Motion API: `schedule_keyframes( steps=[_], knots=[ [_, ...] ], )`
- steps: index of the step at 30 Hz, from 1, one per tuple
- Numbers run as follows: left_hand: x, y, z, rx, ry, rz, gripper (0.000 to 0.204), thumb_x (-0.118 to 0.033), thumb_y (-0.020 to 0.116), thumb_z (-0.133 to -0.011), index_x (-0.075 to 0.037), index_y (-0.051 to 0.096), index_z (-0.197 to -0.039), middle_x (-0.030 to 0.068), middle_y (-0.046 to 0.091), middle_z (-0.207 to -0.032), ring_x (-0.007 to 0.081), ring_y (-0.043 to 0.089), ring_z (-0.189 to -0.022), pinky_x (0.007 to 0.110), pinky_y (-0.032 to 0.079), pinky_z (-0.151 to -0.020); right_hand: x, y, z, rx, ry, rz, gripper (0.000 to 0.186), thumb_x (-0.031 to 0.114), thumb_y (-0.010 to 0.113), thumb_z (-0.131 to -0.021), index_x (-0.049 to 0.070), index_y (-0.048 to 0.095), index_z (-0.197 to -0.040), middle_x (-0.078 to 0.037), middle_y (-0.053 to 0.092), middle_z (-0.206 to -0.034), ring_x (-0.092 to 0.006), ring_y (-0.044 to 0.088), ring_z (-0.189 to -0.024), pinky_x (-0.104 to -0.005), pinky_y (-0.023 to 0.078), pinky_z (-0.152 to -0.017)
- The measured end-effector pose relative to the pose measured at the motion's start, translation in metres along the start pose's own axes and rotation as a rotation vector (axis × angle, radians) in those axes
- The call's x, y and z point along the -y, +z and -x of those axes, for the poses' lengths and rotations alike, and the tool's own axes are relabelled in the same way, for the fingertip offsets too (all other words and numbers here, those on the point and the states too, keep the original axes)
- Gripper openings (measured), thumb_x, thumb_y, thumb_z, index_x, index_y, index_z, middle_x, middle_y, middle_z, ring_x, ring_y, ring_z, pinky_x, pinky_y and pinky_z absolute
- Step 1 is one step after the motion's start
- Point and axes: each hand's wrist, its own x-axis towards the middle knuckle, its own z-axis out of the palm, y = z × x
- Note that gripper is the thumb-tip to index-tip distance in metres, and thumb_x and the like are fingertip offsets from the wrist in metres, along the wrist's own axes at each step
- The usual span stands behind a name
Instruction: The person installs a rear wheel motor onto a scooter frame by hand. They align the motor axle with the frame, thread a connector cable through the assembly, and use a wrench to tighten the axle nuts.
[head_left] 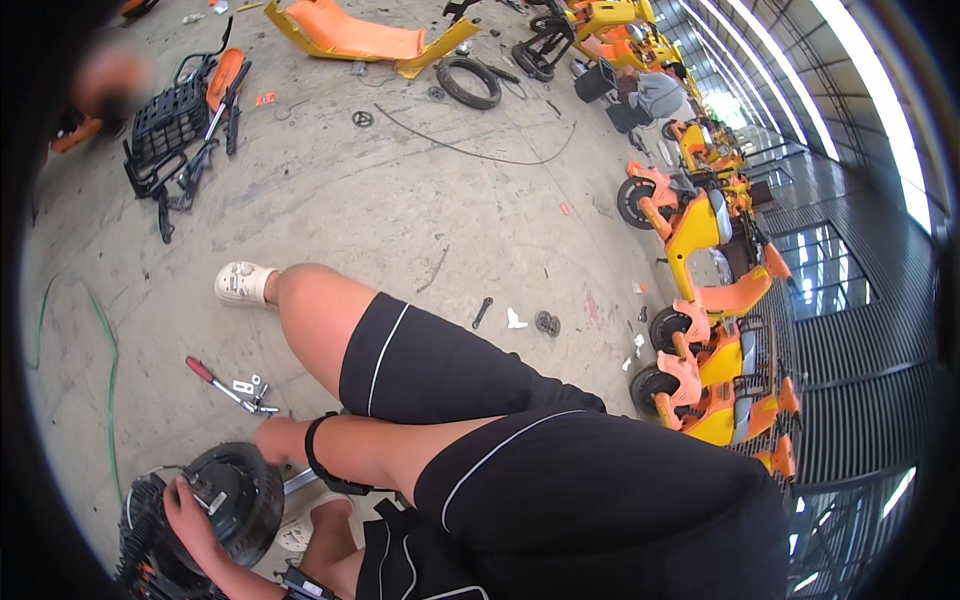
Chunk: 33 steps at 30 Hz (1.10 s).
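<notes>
A black-tyred wheel with a dark hub lies at the lower left among black scooter parts. My left hand reaches over the hub with fingers bent at its centre, near a thin cable. What they pinch is too small to make out. My right hand rests at the tyre's edge, a black strap round that wrist; its fingers are hidden. A grey metal bar shows just below this wrist. Beyond the wheel, a ratchet wrench with a red handle lies beside several small metal pieces.
My bent legs in black shorts fill the middle. A green hose runs along the left. A black rack, an orange-yellow panel and a loose tyre lie farther off. Yellow-orange scooters line the right; two other people are nearby.
</notes>
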Motion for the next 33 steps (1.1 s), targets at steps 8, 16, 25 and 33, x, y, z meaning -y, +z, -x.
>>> schedule_keyframes(
  steps=[8,16,25,33],
  knots=[
    [0.025,-0.003,-0.008,0.071,-0.140,0.171,0.043,-0.036,0.055,-0.103,0.002,0.062,-0.124,0.0018,0.060,-0.087,0.0095,0.052,-0.076,0.025,0.044,-0.066,0.098,-0.097,0.001,-0.205,-0.314,0.019,0.023,0.020,0.064,-0.075,0.006,0.078,-0.087,-0.019,0.073,-0.090,-0.0383,0.070,-0.087,-0.0478,0.055,-0.076],
    [-0.064,-0.013,0.063,-0.100,-0.225,-0.074,0.047,-0.031,0.058,-0.100,0.004,0.059,-0.130,0.0187,0.063,-0.129,0.0290,0.061,-0.112,0.037,0.047,-0.097,0.108,-0.110,-0.041,-0.162,-0.467,0.328,0.023,0.019,0.062,-0.078,0.009,0.078,-0.089,-0.014,0.074,-0.089,-0.0334,0.071,-0.085,-0.0449,0.056,-0.074],
    [-0.010,-0.031,0.061,-0.124,-0.314,0.353,0.040,-0.035,0.053,-0.104,-0.013,0.057,-0.136,0.0011,0.061,-0.111,0.0116,0.056,-0.096,0.031,0.049,-0.083,0.131,-0.126,0.009,-0.156,-0.539,0.089,0.025,0.021,0.063,-0.071,0.001,0.075,-0.079,-0.024,0.070,-0.082,-0.0405,0.070,-0.080,-0.0469,0.056,-0.076],
    [-0.007,-0.043,0.074,-0.293,-0.243,0.234,0.032,-0.024,0.053,-0.101,-0.004,0.062,-0.124,0.0137,0.069,-0.104,0.0214,0.065,-0.097,0.034,0.051,-0.086,0.157,-0.172,0.030,-0.172,-0.258,-0.226,0.034,0.025,0.058,-0.083,0.002,0.072,-0.104,-0.021,0.072,-0.102,-0.0353,0.068,-0.102,-0.0403,0.052,-0.090]
  ],
)
